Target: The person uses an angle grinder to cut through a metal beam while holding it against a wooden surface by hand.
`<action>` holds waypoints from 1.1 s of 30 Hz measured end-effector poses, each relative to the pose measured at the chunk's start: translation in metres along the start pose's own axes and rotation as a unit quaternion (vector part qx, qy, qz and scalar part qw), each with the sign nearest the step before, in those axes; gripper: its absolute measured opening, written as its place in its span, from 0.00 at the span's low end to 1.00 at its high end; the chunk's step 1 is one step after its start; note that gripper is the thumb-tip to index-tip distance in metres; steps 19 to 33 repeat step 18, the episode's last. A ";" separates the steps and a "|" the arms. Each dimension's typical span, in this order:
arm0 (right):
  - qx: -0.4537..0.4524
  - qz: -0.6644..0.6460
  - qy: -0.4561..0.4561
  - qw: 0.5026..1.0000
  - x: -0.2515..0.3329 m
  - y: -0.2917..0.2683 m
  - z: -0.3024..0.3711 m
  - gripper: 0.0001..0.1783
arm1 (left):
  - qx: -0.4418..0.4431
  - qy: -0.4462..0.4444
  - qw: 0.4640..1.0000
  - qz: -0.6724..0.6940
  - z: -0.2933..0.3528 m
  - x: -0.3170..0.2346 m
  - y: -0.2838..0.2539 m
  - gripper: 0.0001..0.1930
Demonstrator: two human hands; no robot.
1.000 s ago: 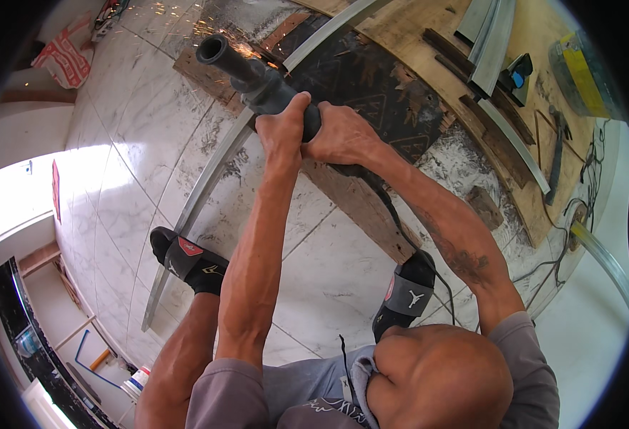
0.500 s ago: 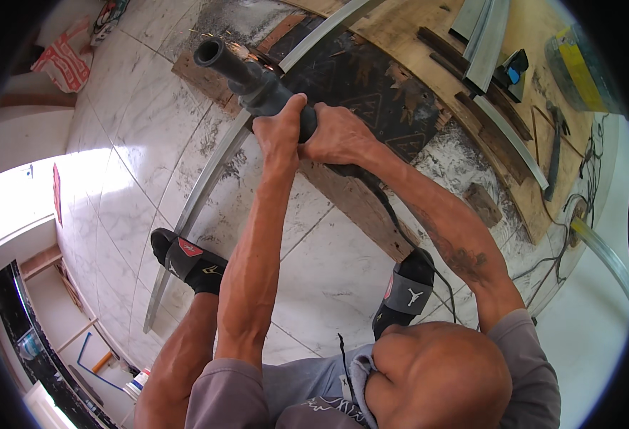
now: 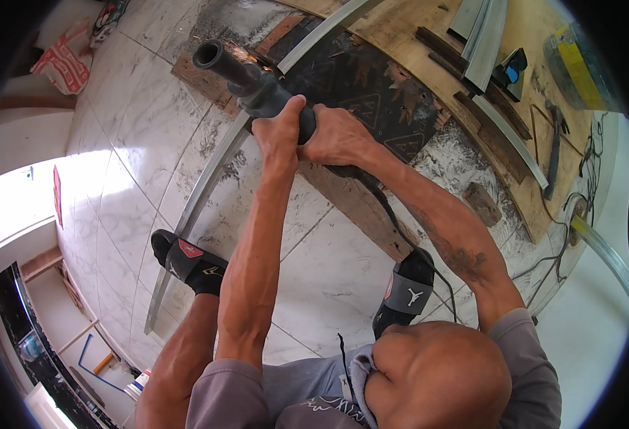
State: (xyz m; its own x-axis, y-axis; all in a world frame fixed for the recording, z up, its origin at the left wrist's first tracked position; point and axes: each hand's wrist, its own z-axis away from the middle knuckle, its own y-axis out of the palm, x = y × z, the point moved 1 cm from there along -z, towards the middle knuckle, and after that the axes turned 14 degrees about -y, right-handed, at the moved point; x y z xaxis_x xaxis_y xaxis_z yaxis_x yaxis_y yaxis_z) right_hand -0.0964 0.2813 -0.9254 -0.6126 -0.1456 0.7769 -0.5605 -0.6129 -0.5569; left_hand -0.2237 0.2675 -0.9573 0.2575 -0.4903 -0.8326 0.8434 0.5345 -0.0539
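A dark angle grinder (image 3: 257, 87) is held in both my hands over a long grey metal bar (image 3: 207, 179). My left hand (image 3: 278, 132) wraps around its body, thumb on top. Pressed close beside it, my right hand (image 3: 339, 136) closes on the rear of the tool. The grinder's thick round side handle points up to the far left with no hand on it. Orange sparks (image 3: 241, 54) glow just behind the tool; its disc is hidden. A wooden plank (image 3: 361, 207) lies under my hands, and the power cord (image 3: 382, 200) trails beneath my right forearm.
My left foot (image 3: 185, 261) rests on the bar; my right foot (image 3: 407, 289) stands at the plank's near end. Metal strips (image 3: 482, 50), a hammer (image 3: 556, 143) and dark glasses (image 3: 512, 71) lie on plywood (image 3: 400, 21) at right, by a clear bucket (image 3: 582, 68). Cables run along the right.
The grinder and both hands stay almost in place, with only a very slight shift. The spray of sparks beyond the tool has shrunk.
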 end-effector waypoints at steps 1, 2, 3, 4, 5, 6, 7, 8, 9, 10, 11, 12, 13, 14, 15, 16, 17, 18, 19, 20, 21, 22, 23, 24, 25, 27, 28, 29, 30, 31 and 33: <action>0.000 0.000 0.001 1.000 -0.001 0.000 0.000 0.44 | 0.004 0.000 1.000 0.005 0.000 0.000 0.001 0.16; 0.002 0.000 0.001 1.000 -0.003 0.000 0.001 0.43 | 0.005 0.000 1.000 0.005 0.001 0.001 0.001 0.16; 0.005 -0.003 0.000 1.000 -0.002 0.000 0.001 0.43 | 0.005 -0.001 1.000 0.000 0.002 0.000 0.000 0.16; 0.005 -0.004 -0.001 1.000 -0.001 0.000 0.001 0.43 | 0.004 -0.002 1.000 -0.005 0.002 0.000 -0.001 0.16; 0.005 -0.008 -0.009 1.000 -0.001 0.001 0.001 0.43 | 0.003 -0.001 1.000 -0.006 0.003 0.000 -0.003 0.16; 0.004 -0.009 -0.014 1.000 -0.001 -0.001 0.003 0.43 | 0.003 -0.001 1.000 -0.007 0.004 0.000 -0.001 0.16; 0.003 -0.007 -0.012 1.000 -0.003 -0.001 0.003 0.43 | 0.003 -0.001 1.000 -0.007 0.004 0.000 0.001 0.16; -0.002 -0.004 -0.008 1.000 -0.005 0.000 0.002 0.43 | 0.004 -0.002 1.000 -0.006 0.005 0.000 0.003 0.16; -0.007 -0.003 -0.006 1.000 -0.005 0.001 0.001 0.43 | 0.002 -0.002 1.000 -0.018 0.003 0.000 0.001 0.17; -0.008 -0.004 -0.007 1.000 -0.005 0.002 0.000 0.43 | 0.000 -0.001 1.000 -0.030 0.002 0.000 0.000 0.18; -0.004 -0.006 -0.010 1.000 -0.005 0.003 0.000 0.43 | -0.001 0.000 1.000 -0.031 0.002 0.000 -0.002 0.18; 0.000 -0.006 -0.010 1.000 -0.006 0.003 0.000 0.43 | -0.005 -0.006 1.000 -0.029 0.001 0.001 -0.001 0.18; -0.001 -0.005 -0.010 1.000 -0.006 0.003 0.000 0.43 | -0.009 -0.011 1.000 -0.028 0.001 0.002 -0.001 0.18; 0.003 -0.005 -0.007 1.000 -0.007 0.003 0.000 0.44 | -0.008 -0.010 1.000 -0.028 0.001 0.002 -0.001 0.18; 0.007 -0.006 -0.003 1.000 -0.007 0.003 0.001 0.44 | -0.014 -0.004 0.999 -0.032 0.002 0.001 0.000 0.18; 0.007 -0.007 -0.002 1.000 -0.006 0.003 0.001 0.44 | -0.020 0.002 0.999 -0.036 0.004 0.001 0.000 0.18; 0.007 -0.021 -0.002 1.000 -0.006 0.004 0.003 0.47 | -0.037 0.004 0.998 -0.048 0.006 0.000 0.000 0.18; 0.005 -0.034 0.000 0.999 -0.005 0.004 0.005 0.50 | -0.053 0.005 0.997 -0.060 0.012 -0.003 0.002 0.18; 0.005 -0.034 0.000 0.999 -0.005 0.004 0.005 0.50 | -0.053 0.005 0.997 -0.060 0.012 -0.003 0.002 0.18; 0.005 -0.034 0.000 0.999 -0.005 0.004 0.005 0.50 | -0.053 0.005 0.997 -0.060 0.012 -0.003 0.002 0.18; 0.005 -0.034 0.000 0.999 -0.005 0.004 0.005 0.50 | -0.053 0.005 0.997 -0.060 0.012 -0.003 0.002 0.18; 0.005 -0.034 0.000 0.999 -0.005 0.004 0.005 0.50 | -0.053 0.005 0.997 -0.060 0.012 -0.003 0.002 0.18; 0.005 -0.034 0.000 0.999 -0.005 0.004 0.005 0.50 | -0.053 0.005 0.997 -0.060 0.012 -0.003 0.002 0.18; 0.005 -0.034 0.000 0.999 -0.005 0.004 0.005 0.50 | -0.053 0.005 0.997 -0.060 0.012 -0.003 0.002 0.18; 0.005 -0.034 0.000 0.999 -0.005 0.004 0.005 0.50 | -0.053 0.005 0.997 -0.060 0.012 -0.003 0.002 0.18; 0.005 -0.034 0.000 0.999 -0.005 0.004 0.005 0.50 | -0.053 0.005 0.997 -0.060 0.012 -0.003 0.002 0.18; 0.005 -0.034 0.000 0.999 -0.005 0.004 0.005 0.50 | -0.053 0.005 0.997 -0.060 0.012 -0.003 0.002 0.18; 0.005 -0.034 0.000 0.999 -0.005 0.004 0.005 0.50 | -0.053 0.005 0.997 -0.060 0.012 -0.003 0.002 0.18; 0.005 -0.034 0.000 0.999 -0.005 0.004 0.005 0.50 | -0.053 0.005 0.997 -0.060 0.012 -0.003 0.002 0.18; 0.005 -0.034 0.000 0.999 -0.005 0.004 0.005 0.50 | -0.053 0.005 0.997 -0.060 0.012 -0.003 0.002 0.18; 0.005 -0.034 0.000 0.999 -0.005 0.004 0.005 0.50 | -0.053 0.005 0.997 -0.060 0.012 -0.003 0.002 0.18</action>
